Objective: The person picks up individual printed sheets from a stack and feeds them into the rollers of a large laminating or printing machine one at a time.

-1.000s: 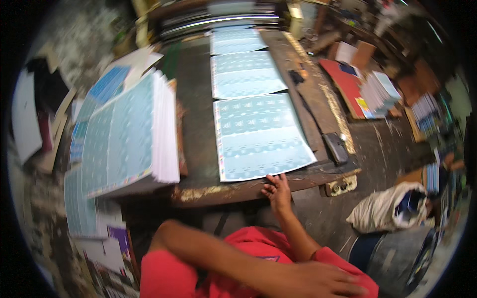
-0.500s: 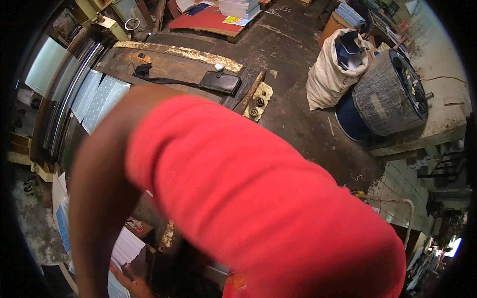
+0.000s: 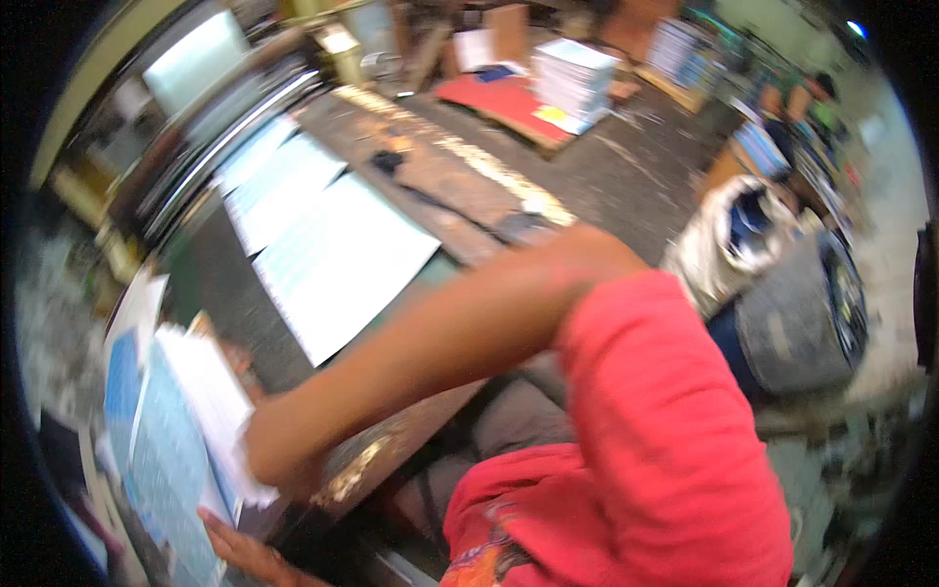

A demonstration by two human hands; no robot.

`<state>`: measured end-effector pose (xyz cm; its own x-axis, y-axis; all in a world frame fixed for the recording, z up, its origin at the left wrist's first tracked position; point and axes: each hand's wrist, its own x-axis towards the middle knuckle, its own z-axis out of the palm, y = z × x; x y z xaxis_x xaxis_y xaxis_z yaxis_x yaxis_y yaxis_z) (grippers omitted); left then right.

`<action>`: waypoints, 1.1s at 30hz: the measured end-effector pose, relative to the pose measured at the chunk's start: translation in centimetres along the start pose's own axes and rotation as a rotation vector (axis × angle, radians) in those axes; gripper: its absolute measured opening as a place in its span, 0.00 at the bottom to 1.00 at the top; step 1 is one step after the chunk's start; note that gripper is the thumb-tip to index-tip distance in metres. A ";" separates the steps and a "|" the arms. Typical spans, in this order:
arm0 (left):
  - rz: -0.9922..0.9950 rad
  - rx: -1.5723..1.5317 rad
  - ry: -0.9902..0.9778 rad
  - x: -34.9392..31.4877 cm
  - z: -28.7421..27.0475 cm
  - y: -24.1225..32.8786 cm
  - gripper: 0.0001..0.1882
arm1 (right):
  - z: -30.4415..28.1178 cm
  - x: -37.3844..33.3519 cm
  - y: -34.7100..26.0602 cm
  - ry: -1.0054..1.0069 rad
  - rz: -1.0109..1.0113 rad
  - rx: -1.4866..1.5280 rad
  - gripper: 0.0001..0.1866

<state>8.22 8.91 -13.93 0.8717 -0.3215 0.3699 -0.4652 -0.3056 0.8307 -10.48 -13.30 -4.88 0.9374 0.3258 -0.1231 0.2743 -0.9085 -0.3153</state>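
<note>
From the head view, the right hand reaches across the body, forearm stretched leftward, fingers closed on the edge of a stack of printed sheets at the table's left end. The left hand lies beneath the stack; its grip cannot be told. More sheets lie along the dark table. A white sack stands right.

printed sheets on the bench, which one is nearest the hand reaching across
The thick stack of blue-patterned sheets at the bench's near left end; the right hand is at its edge, while the single sheets lie flat farther up.
</note>
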 end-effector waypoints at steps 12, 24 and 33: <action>0.676 0.120 -0.713 -5.4 1.2 11.5 0.18 | 15.4 -7.6 3.0 0.685 0.028 1.911 0.24; 0.520 0.593 -0.488 -1.4 -0.6 6.9 0.39 | 29.2 -10.9 -1.7 0.873 0.737 2.190 0.24; 0.178 0.174 -0.219 -1.3 0.2 6.1 0.19 | 27.9 -9.9 2.2 1.098 0.736 2.233 0.28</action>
<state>4.23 7.26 -9.45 0.7296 -0.5627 0.3888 -0.6429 -0.3703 0.6705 -25.12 -11.16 -30.64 0.6620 -0.5175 -0.5422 0.2074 0.8216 -0.5309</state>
